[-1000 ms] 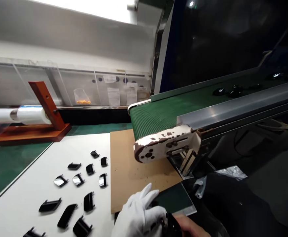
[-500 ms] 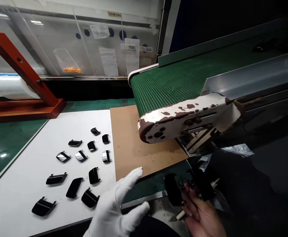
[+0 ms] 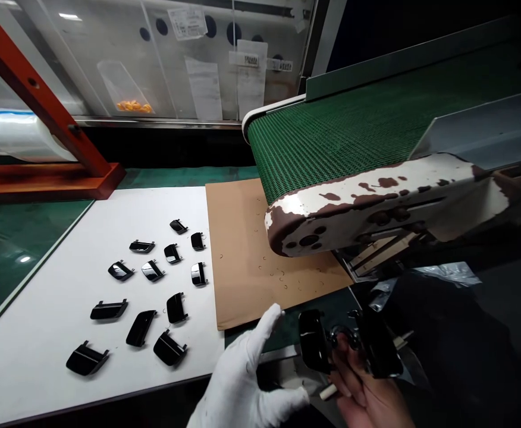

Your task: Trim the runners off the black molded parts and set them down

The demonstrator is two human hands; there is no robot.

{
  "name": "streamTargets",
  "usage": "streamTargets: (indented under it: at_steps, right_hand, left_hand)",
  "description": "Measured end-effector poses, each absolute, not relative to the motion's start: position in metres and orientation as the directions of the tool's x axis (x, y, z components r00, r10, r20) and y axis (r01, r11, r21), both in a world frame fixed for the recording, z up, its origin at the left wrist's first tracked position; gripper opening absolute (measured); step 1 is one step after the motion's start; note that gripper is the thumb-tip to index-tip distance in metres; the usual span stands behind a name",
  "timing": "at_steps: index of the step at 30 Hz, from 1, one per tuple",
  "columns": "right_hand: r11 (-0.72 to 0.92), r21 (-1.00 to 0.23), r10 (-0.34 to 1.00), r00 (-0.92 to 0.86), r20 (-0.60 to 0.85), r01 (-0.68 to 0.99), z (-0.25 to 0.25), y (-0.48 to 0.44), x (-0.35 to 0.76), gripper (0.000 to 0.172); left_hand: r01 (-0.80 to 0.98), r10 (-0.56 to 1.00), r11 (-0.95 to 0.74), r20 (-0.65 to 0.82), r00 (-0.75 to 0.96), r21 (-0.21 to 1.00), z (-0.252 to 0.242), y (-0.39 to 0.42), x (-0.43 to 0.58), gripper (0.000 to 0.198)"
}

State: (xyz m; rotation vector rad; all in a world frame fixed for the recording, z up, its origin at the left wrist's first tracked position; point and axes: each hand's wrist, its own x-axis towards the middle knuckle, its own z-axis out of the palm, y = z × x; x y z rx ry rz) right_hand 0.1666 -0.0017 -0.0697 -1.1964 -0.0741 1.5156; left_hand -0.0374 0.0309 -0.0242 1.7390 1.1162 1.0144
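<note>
- The left hand (image 3: 238,380), in a white cotton glove, is spread wide and holds nothing. It sits just past the near edge of the white board, with its fingertips below the corner of the cardboard sheet.
- Compared with a moment earlier, that glove has opened and moved away from the black parts, which now rest in the bare hand alone.
- The bare right hand (image 3: 363,392) is narrowed around a glossy black plastic part (image 3: 314,342), with a second dark piece (image 3: 379,345) beyond its fingers. Whether the two are joined is hard to tell.
- Twelve similar black trim pieces (image 3: 152,271) lie spaced apart on the white board (image 3: 55,285), toward its right edge.
- Tiny wire rings (image 3: 282,279) are scattered over the cardboard sheet (image 3: 251,285), under the end of the green conveyor belt (image 3: 354,137).
</note>
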Motion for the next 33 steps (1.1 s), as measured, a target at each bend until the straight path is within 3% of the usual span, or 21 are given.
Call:
streamTargets:
  at_steps: [7, 12, 16, 28, 33]
  right_hand:
    - [-0.327, -0.718, 0.813, 0.205, -0.545, -0.614, -0.058, -0.005, 0.149, 0.03]
    - [-0.346, -0.744, 0.772, 0.278, -0.572, -0.571, -0.037, -0.006, 0.13, 0.038]
    - [-0.35, -0.76, 0.747, 0.326, -0.579, -0.548, -0.026, -0.008, 0.12, 0.047]
    - [-0.267, -0.815, 0.836, 0.298, -0.461, -0.514, -0.035, -0.011, 0.122, 0.039]
    - [-0.275, -0.783, 0.858, 0.226, -0.462, -0.557, -0.035, -0.01, 0.122, 0.029]
  left_hand:
    - [0.289, 0.95, -0.121, 0.027, 0.31, 0.95, -0.019, 0.029, -0.03, 0.104]
    - [0.29, 0.941, -0.175, 0.073, 0.331, 0.941, -0.025, 0.029, -0.026, 0.112]
    - [0.351, 0.929, -0.273, 0.15, 0.339, 0.896, -0.029, 0.028, -0.03, 0.11]
    - [0.463, 0.893, -0.366, 0.164, 0.419, 0.807, -0.03, 0.028, -0.04, 0.103]
    - [0.465, 0.86, -0.438, 0.21, 0.465, 0.769, -0.028, 0.031, -0.047, 0.087]
